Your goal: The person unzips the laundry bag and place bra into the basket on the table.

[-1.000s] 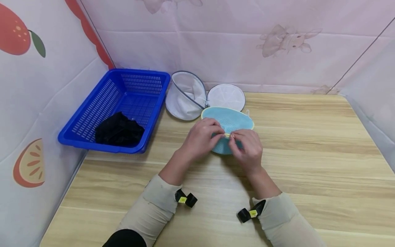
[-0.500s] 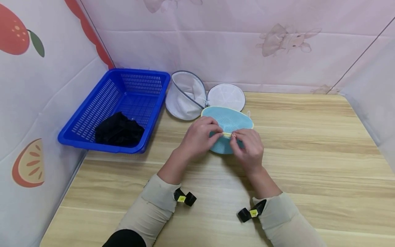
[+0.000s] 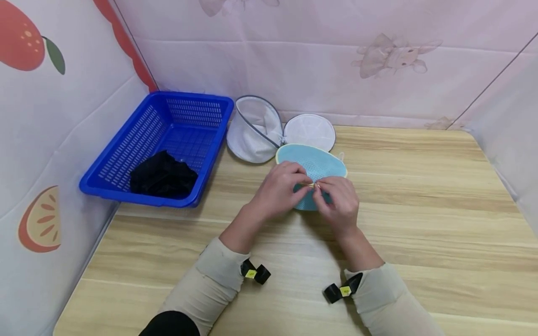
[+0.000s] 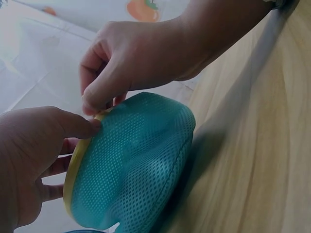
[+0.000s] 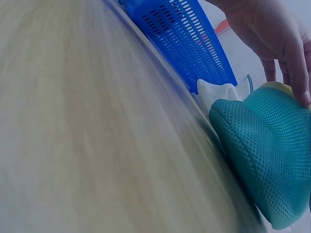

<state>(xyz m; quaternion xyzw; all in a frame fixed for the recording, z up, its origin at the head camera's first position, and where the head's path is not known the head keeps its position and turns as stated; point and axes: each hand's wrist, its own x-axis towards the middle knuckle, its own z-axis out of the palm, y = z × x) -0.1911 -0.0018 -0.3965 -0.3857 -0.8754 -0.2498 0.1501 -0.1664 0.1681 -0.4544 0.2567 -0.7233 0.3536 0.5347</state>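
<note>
A light-blue mesh laundry bag [image 3: 313, 161] with a yellow rim stands on the wooden table, between both hands. My left hand [image 3: 275, 189] pinches the near yellow rim between thumb and fingers. Close beside it, my right hand [image 3: 339, 203] pinches the same rim, with a small bit of something at its fingertips too tiny to make out. In the left wrist view the yellow rim [image 4: 75, 174] runs under the left thumb, and the right hand [image 4: 131, 58] comes in from above. The right wrist view shows the bag's mesh side [image 5: 265, 155] and the left fingers at its rim.
Behind the bag stand a white mesh bag [image 3: 250, 137] with a dark rim and a flat round white mesh piece [image 3: 310, 130]. At the left, a blue plastic basket [image 3: 191, 133] holds a black cloth [image 3: 161, 175]. Printed wall coverings border the table [image 3: 420, 210].
My left hand has shifted slightly right, toward the right hand, so less yellow rim shows between them than half a second ago. The right hand and the bag stay nearly in place.
</note>
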